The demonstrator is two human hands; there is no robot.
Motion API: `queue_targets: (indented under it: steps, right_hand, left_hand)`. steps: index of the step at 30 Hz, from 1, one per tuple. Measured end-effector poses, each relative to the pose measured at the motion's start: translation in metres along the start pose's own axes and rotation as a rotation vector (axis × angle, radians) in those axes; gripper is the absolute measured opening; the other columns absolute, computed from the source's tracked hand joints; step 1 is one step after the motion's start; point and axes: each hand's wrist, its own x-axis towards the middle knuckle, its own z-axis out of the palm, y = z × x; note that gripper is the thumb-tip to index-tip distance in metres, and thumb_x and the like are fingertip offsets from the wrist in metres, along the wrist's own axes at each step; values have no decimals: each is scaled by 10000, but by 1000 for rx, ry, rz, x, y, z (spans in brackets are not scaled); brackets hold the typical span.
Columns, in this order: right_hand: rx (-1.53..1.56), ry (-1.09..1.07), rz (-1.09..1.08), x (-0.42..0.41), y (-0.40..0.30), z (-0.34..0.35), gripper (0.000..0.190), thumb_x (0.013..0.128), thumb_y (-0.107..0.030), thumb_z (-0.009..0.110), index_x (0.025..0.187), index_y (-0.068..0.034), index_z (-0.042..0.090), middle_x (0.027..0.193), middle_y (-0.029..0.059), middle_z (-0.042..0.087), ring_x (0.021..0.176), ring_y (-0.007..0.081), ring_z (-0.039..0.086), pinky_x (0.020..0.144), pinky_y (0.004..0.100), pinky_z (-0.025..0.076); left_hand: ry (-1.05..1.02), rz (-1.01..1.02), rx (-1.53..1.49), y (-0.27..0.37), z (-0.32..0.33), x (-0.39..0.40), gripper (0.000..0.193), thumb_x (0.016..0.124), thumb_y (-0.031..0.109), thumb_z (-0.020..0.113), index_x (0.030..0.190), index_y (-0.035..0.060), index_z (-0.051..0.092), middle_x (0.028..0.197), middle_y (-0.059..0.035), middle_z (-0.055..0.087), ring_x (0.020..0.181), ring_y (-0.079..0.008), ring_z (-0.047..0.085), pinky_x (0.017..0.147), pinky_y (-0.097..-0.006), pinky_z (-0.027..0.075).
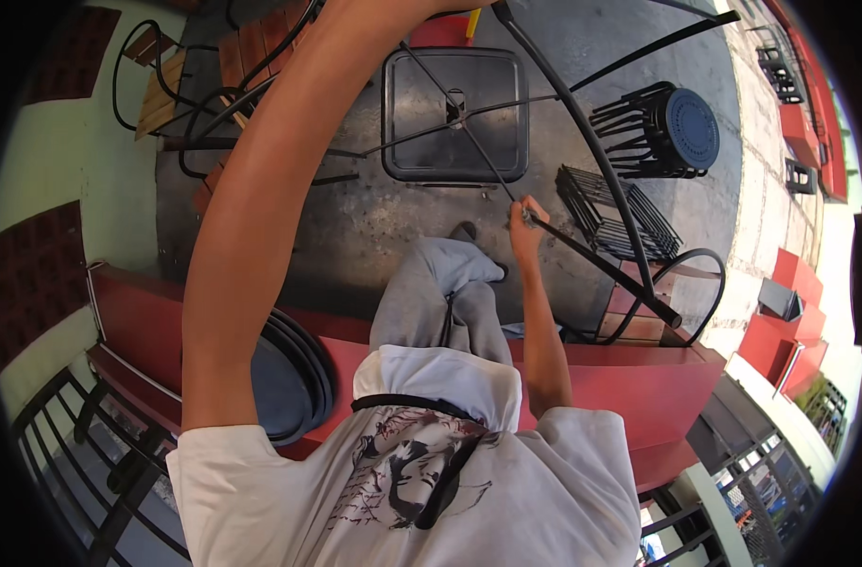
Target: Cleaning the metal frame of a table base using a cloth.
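Observation:
A black metal tube frame (601,149) stands tilted in front of me, its thin cross rods meeting at a small hub (458,119). My right hand (528,218) is closed around one of its bars, near the joint where a thin rod meets a thicker leg. My left arm reaches up to the top edge, where only a sliver of my left hand (466,3) shows beside the frame; its fingers are cut off. Behind the rods, a square black panel with a raised rim (416,159) appears low over the floor.
Stacked round-topped black stools (691,127) and a black slatted metal piece (615,212) are on the right. Wood-slat chairs (160,92) crowd the left. Close to me runs a red ledge (601,397), with stacked round black discs (289,383) on it.

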Motion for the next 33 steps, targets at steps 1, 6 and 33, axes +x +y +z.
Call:
queue_targets:
  steps: [1, 6, 33]
  right_hand:
    - [-8, 1, -21, 1, 6, -2, 291, 857, -4, 568, 693, -27, 328, 599, 20, 314, 587, 67, 326, 508, 294, 294]
    - [-85, -14, -28, 0, -2, -2, 271, 867, -15, 566, 704, -21, 349, 613, 4, 338, 602, 72, 337, 528, 298, 313]
    - [12, -92, 109, 3, -3, -13, 258, 867, 24, 570, 708, -27, 373, 642, 34, 422, 607, 88, 381, 559, 274, 345]
  left_hand:
    - [0, 4, 1, 1, 1, 1, 286, 769, 171, 481, 635, 35, 694, 692, -167, 692, 774, -378, 683, 761, -453, 534]
    - [88, -3, 59, -4, 8, 1, 272, 773, 179, 498, 662, 37, 702, 747, -188, 696, 781, -393, 679, 763, -462, 536]
    - [55, -66, 43, 1, 8, 8, 304, 827, 227, 499, 721, 43, 716, 798, -219, 689, 832, -414, 671, 803, -485, 521]
